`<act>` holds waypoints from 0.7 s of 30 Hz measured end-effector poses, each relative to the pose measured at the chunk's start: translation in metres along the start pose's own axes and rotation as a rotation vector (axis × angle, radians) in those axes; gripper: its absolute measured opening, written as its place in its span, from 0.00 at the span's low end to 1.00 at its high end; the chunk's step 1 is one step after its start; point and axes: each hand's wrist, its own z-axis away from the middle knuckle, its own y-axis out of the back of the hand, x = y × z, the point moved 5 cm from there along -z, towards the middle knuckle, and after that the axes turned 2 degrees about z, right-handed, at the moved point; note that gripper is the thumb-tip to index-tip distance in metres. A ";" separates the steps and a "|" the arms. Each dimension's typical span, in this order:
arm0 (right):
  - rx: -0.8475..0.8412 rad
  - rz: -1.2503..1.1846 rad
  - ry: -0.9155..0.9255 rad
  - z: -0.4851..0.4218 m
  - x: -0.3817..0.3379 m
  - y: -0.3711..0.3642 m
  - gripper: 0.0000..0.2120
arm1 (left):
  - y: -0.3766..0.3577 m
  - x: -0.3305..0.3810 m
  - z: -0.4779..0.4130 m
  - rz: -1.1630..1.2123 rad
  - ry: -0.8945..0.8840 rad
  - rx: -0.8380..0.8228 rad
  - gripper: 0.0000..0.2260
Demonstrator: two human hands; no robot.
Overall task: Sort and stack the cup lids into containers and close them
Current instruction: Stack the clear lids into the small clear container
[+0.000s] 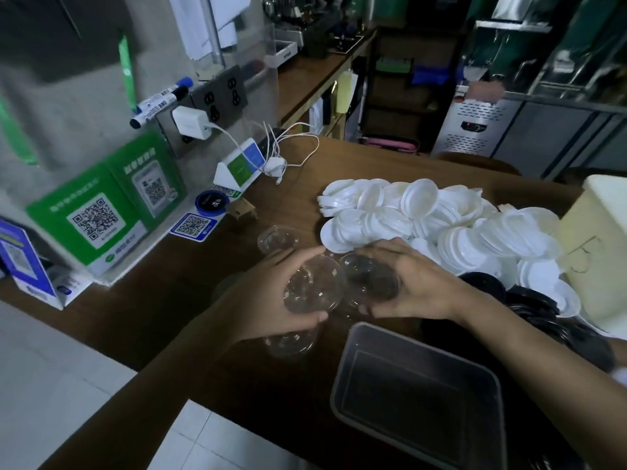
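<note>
Centre frame: left hand (271, 301) grips a clear lid (314, 286); right hand (419, 288) grips a second clear lid (368, 276); the two lids touch edge to edge.
Upper right: heap of white lids (441, 218) on the wooden table (203, 266).
Right edge: black lids (529, 307).
Lower right: dark rectangular container (424, 338), open.
Left of the heap: loose clear lid (276, 237).

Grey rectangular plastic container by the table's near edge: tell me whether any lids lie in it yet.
No, the grey rectangular plastic container shows only its bare dark bottom, with no lid inside.
</note>
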 end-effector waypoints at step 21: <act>0.077 0.013 -0.231 0.137 -0.066 -0.034 0.35 | -0.053 0.042 -0.003 0.086 -0.211 -0.209 0.37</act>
